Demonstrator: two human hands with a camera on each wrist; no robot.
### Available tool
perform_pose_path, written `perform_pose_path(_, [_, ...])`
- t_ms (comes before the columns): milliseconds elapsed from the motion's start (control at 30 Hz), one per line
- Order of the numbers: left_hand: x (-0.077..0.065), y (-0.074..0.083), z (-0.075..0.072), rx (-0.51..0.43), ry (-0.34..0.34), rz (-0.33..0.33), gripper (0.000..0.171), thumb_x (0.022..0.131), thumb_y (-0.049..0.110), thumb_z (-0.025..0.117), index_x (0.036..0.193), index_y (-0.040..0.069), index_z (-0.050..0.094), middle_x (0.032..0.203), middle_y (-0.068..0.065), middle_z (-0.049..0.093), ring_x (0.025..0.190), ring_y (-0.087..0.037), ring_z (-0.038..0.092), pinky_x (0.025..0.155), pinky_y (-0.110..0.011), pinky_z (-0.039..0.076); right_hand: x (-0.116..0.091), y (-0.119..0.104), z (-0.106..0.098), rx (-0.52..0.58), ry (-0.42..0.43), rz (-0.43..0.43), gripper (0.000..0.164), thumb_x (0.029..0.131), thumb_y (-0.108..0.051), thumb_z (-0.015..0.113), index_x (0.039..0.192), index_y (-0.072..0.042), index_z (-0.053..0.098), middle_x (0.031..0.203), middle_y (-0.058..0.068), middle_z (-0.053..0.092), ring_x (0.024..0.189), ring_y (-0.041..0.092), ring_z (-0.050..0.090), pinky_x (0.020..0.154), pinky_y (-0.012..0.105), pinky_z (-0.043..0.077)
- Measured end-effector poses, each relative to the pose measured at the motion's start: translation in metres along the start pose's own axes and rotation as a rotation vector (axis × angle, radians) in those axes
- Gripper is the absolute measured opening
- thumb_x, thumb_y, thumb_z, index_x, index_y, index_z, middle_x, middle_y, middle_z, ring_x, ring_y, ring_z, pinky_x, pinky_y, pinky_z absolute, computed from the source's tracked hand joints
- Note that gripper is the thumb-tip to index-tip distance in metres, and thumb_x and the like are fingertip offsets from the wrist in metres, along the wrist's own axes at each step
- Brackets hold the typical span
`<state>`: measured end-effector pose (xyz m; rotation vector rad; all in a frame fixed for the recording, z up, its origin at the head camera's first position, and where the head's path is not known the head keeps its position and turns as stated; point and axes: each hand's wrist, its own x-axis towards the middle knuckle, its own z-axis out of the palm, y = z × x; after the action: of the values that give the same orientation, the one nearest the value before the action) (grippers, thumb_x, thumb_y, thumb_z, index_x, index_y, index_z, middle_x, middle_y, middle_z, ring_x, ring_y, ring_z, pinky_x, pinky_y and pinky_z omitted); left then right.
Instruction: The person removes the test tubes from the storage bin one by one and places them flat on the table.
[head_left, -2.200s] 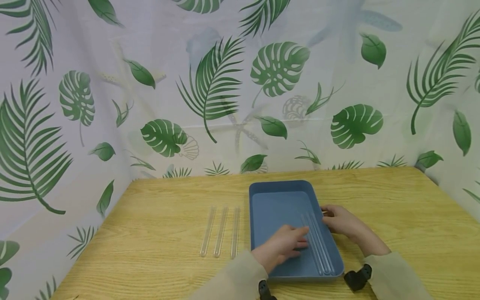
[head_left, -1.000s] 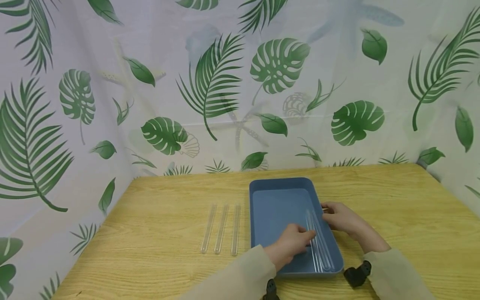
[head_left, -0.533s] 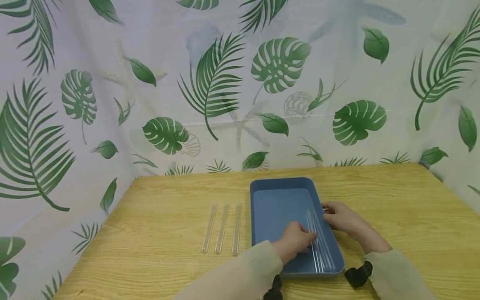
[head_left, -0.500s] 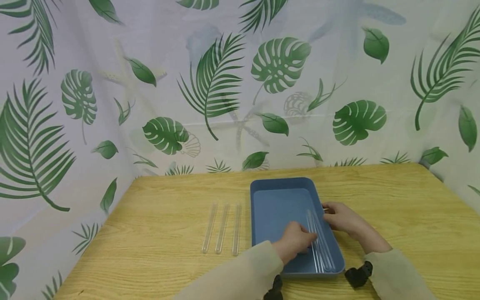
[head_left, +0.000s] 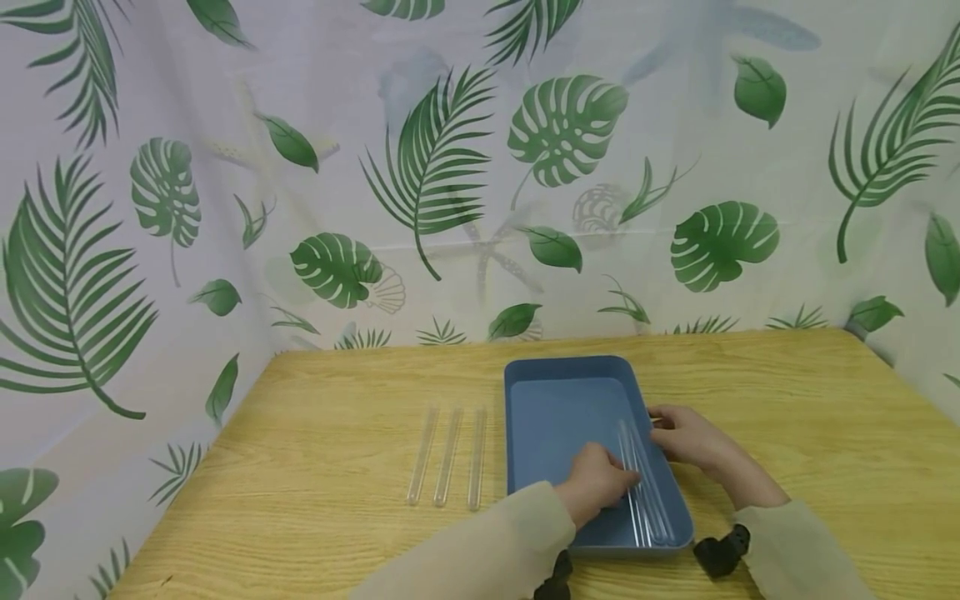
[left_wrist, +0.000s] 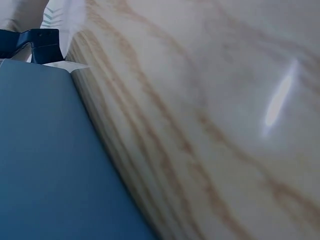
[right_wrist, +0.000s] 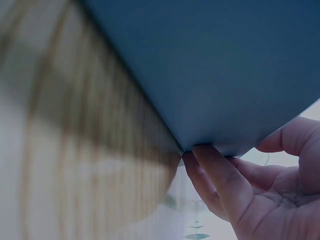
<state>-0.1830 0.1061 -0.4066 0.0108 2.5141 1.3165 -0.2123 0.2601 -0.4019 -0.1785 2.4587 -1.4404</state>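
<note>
In the head view, my left hand reaches into a blue tray. Its thumb and fingertips pinch a clear test tube near the tray's right side; more clear tubes lie right beside it, partly overlapping in view. My right hand holds the tray's right wall from outside. The right wrist view has this hand's fingers against the tray's lower outer side and its thumb higher, by the rim. Neither the left hand nor the tubes appear in the left wrist view, only the tray's outer wall and tabletop.
Three clear test tubes lie side by side, spaced apart, on the wood-grain table left of the tray. A leaf-patterned cloth hangs behind the table and along its sides.
The left hand has moved right and closed its fingertips on a tube. That tube's near end has shifted left, away from the others. My right hand stays at the tray's wall.
</note>
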Motion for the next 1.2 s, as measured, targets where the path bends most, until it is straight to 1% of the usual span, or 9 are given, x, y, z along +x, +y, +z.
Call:
perform_pose_path(100, [0.0,0.0,0.0,-0.012,-0.009,-0.001,0.024,0.077,0.014,0.069,0.062,0.006,0.053,0.058,-0.001,0.048,0.046,-0.012,0.047,0.043,-0.026,0.04,0.0,0.001,0.0,-0.001,0.0,-0.002,0.049,0.088,-0.003,0.042,0.125,0.023,0.024,0.115,0.036,0.043,0.101,0.038,0.051,0.078,0.044,0.046])
perform_pose_path(300, [0.001,-0.002,-0.006,-0.177,-0.083,-0.041,0.019,0.078,0.007,0.066,0.069,0.003,0.051,0.065,-0.005,0.051,0.055,-0.016,0.053,0.051,-0.032,0.048,-0.002,0.001,0.002,0.025,-0.004,-0.009,0.048,0.088,-0.003,0.04,0.126,0.021,0.024,0.117,0.036,0.042,0.101,0.037,0.051,0.078,0.042,0.047])
perform_pose_path(367, [0.001,-0.002,-0.008,-0.226,-0.089,-0.046,0.018,0.078,0.005,0.066,0.071,0.003,0.05,0.066,-0.005,0.05,0.056,-0.017,0.054,0.053,-0.032,0.049,-0.001,0.002,0.002,0.035,-0.006,-0.011,0.048,0.088,-0.003,0.04,0.126,0.021,0.024,0.116,0.036,0.043,0.1,0.036,0.052,0.078,0.042,0.047])
perform_pose_path(567, [0.001,-0.002,-0.013,-0.308,-0.086,0.009,0.013,0.078,0.003,0.065,0.072,0.001,0.054,0.066,-0.005,0.052,0.056,-0.016,0.055,0.052,-0.032,0.05,0.0,0.003,0.002,0.045,0.0,-0.01,0.048,0.088,-0.002,0.041,0.125,0.022,0.024,0.114,0.035,0.044,0.098,0.034,0.053,0.078,0.042,0.047])
perform_pose_path(667, [0.001,-0.001,-0.017,-0.348,-0.084,0.03,0.009,0.079,0.005,0.065,0.077,0.001,0.057,0.071,-0.004,0.054,0.061,-0.017,0.056,0.055,-0.034,0.05,0.0,0.004,0.002,0.041,-0.001,-0.015,0.048,0.088,-0.002,0.041,0.126,0.022,0.023,0.115,0.036,0.044,0.099,0.035,0.053,0.078,0.042,0.047])
perform_pose_path(833, [0.001,0.003,-0.027,-0.485,-0.081,0.07,0.009,0.081,0.007,0.064,0.085,0.002,0.058,0.082,-0.004,0.054,0.074,-0.018,0.057,0.063,-0.036,0.051,-0.001,0.004,0.002,0.058,-0.014,-0.017,0.049,0.09,-0.004,0.04,0.127,0.021,0.021,0.116,0.036,0.042,0.099,0.035,0.053,0.077,0.041,0.047])
perform_pose_path(1000, [-0.001,0.006,-0.039,-0.614,-0.076,0.128,0.012,0.081,0.01,0.065,0.088,0.003,0.059,0.083,-0.005,0.055,0.077,-0.017,0.057,0.068,-0.035,0.051,0.0,0.004,0.0,0.055,-0.017,-0.003,0.049,0.091,-0.005,0.04,0.127,0.022,0.02,0.118,0.037,0.04,0.099,0.035,0.052,0.077,0.041,0.047])
perform_pose_path(1100, [-0.001,0.006,-0.046,-0.654,-0.07,0.173,0.012,0.081,0.01,0.064,0.089,0.003,0.059,0.082,-0.005,0.056,0.078,-0.016,0.057,0.07,-0.034,0.05,0.001,0.004,0.0,0.05,-0.016,-0.001,0.05,0.09,-0.006,0.04,0.127,0.022,0.019,0.118,0.037,0.04,0.1,0.036,0.052,0.077,0.041,0.047])
perform_pose_path(1200, [0.0,0.005,-0.05,-0.658,-0.061,0.213,0.012,0.081,0.011,0.064,0.09,0.005,0.059,0.083,-0.004,0.056,0.079,-0.016,0.057,0.069,-0.032,0.051,0.0,0.003,0.0,0.048,-0.01,0.002,0.05,0.09,-0.006,0.041,0.127,0.022,0.02,0.118,0.037,0.04,0.1,0.036,0.052,0.077,0.041,0.047])
